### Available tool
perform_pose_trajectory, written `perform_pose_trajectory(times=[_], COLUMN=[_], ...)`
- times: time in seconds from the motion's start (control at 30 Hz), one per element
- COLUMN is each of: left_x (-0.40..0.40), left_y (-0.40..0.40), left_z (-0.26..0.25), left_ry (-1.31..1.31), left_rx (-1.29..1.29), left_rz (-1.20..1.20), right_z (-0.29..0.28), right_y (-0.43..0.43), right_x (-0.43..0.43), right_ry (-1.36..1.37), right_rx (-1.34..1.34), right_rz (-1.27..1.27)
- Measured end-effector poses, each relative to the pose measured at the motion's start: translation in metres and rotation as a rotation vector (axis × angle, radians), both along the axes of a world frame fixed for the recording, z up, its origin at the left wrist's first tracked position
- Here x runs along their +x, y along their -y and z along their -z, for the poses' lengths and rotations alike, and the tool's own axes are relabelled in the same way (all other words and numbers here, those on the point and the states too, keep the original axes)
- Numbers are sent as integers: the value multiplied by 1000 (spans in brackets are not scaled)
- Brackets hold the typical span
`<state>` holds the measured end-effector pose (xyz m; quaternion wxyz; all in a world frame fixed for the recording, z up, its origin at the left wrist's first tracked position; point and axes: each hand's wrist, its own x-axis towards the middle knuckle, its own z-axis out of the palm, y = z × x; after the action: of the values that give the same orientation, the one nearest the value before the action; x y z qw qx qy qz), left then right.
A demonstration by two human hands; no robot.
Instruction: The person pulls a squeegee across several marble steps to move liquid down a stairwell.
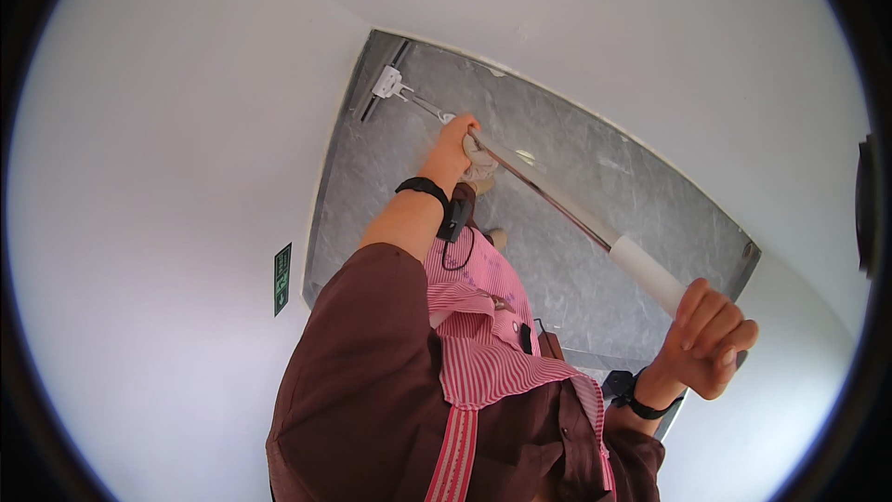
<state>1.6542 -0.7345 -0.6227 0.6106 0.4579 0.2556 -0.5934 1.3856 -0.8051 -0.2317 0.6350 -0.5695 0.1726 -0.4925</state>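
A mop with a metal pole slants across the view from upper left to lower right. My left hand is wrapped around the pole low down, near its joint with the rods. My right hand grips the white sleeve at the pole's upper end. Down on the floor, the wide mop head with its white bracket lies close to the left skirting, near the corner. Its underside is hidden. Part of a pale shoe seems to show beside my left hand.
Grey marbled floor tiles lie between white walls with dark skirting along the left. A green exit sign is fixed on the left wall. A dark object juts in at the far right. My pink striped apron hangs over the floor.
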Motion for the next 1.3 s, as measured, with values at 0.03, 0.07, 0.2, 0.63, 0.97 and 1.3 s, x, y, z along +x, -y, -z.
perform_pose_trajectory(times=[0.03, 0.07, 0.2, 0.63, 0.97, 1.3], left_x=[-2, -8, -54, -174, -64, -11], left_y=[10, 18, 18, 30, -38, -88], left_z=[-5, -12, -40, -99, -129, -34], left_ry=[1, 3, -14, -297, -206, 397], left_rx=[25, 50, 184, 45, 104, -15], left_rz=[26, 52, 157, 274, -149, -81], right_z=[0, -1, -31, -125, -68, -25], right_y=[-6, -13, -42, -39, 47, 45], right_x=[-4, -9, -34, -101, -42, 27], right_ry=[-11, -21, -94, 31, 122, 123], right_rx=[17, 35, 93, 101, 178, 134], right_rz=[44, 88, 302, 332, -111, -287])
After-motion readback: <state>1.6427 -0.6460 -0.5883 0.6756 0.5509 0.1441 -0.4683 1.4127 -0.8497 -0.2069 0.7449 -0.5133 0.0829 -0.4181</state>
